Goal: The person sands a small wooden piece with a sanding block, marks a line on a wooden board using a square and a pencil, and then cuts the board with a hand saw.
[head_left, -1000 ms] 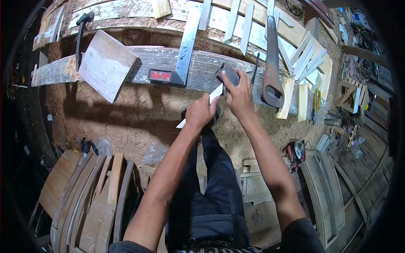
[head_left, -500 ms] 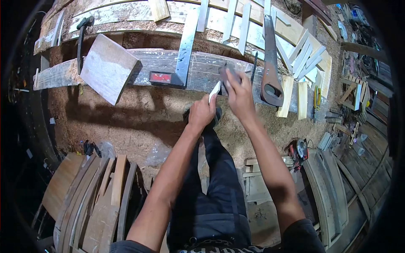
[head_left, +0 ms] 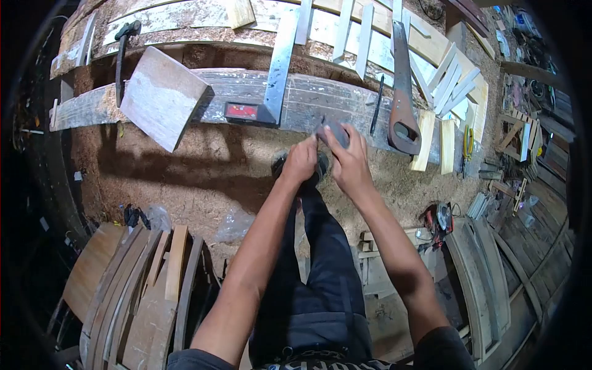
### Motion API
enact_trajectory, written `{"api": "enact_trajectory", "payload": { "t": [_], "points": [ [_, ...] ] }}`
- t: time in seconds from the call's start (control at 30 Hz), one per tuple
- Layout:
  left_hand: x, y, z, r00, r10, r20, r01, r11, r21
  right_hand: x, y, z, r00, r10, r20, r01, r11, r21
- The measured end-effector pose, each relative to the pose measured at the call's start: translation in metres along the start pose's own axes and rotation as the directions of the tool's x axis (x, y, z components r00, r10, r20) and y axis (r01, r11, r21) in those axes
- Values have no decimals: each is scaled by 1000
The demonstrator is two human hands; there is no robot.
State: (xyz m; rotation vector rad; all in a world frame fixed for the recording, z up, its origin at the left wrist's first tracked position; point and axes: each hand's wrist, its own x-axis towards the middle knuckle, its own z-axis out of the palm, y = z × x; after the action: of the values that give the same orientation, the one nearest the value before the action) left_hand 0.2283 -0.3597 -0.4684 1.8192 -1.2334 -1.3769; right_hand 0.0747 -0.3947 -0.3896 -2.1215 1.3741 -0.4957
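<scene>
My left hand is closed in a pinch over the front edge of the plank bench. It grips a small pale wood piece, now almost hidden by the fingers. Beside it, my right hand is wrapped round a dark grey block, which meets the left fingertips. Left of the hands lies a metal try square with a red panel in its stock. To the right are a thin black pen-like tool and a handsaw with a wooden handle.
A thick square board and a hammer rest at the bench's left. Several pale wood strips and yellow-handled pliers lie right. Curved wooden parts stand lower left; a red power tool sits on the right.
My right hand has shifted down, bringing the dark block against the left fingers. The pale piece, visible before, is now mostly covered. The view has moved slightly.
</scene>
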Motion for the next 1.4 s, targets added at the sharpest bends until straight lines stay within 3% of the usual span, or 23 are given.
{"api": "enact_trajectory", "payload": {
  "t": [0.13, 0.27, 0.37, 0.4, 0.5, 0.53, 0.63, 0.77, 0.8, 0.9, 1.0, 1.1, 1.13, 1.2, 1.33, 1.4],
  "points": [
    [-6, 7, 2, 999, -26, -24, 26, 999, 23, 41, 22, -2, 999, 4, 34, 1, 985, -170],
    [1, -18, 8, 992, -107, 61, 113, 987, -118, 32, 30, -7, 996, 82, -31, -82, 996, 21],
    [-1, 8, -3, 908, -288, 305, 406, 783, -470, 10, 15, -11, 968, 230, -100, -206, 956, 208],
    [-3, 24, -9, 859, -332, 391, 497, 726, -475, 1, 12, -2, 974, 203, -98, -180, 962, 204],
    [7, 24, 5, 875, -347, 336, 480, 701, -527, -9, 1, 12, 997, 73, -36, -74, 997, -14],
    [5, 28, 8, 915, -355, 194, 400, 726, -559, -4, 2, 17, 997, 55, -60, -60, 995, -75],
    [-8, 23, -3, 882, -321, 346, 471, 624, -623, 22, 13, 23, 991, 57, -120, -74, 987, -144],
    [-33, -12, 0, 903, -235, 360, 408, 733, -544, 56, 25, 16, 994, -1, -111, -16, 988, -151],
    [-33, -12, 8, 955, -218, 203, 293, 813, -503, 57, 25, 16, 993, 1, -118, -19, 989, -148],
    [-27, -14, 19, 951, -294, 96, 306, 845, -438, 31, 21, 18, 997, 29, -68, -35, 996, -87],
    [-26, -14, 26, 980, -201, 5, 180, 864, -471, -5, 3, 16, 996, -82, -21, 79, 989, -126],
    [-30, -11, 34, 960, -277, 38, 252, 799, -546, 45, 29, 14, 1000, -11, -25, 5, 975, -224],
    [-30, -11, 36, 966, -259, 0, 217, 811, -544, 76, 33, 7, 991, -30, -132, 0, 975, -224],
    [-29, -13, 39, 965, -258, -42, 208, 854, -476, 100, 42, 6, 988, -44, -148, 13, 979, -205],
    [-30, -9, 34, 958, -286, -3, 258, 867, -426, 17, 25, 24, 996, -94, -8, 89, 969, -230],
    [-26, 1, 39, 967, -239, -90, 175, 877, -447, 19, 22, 21, 994, -111, 3, 109, 976, -188]
  ]
}}
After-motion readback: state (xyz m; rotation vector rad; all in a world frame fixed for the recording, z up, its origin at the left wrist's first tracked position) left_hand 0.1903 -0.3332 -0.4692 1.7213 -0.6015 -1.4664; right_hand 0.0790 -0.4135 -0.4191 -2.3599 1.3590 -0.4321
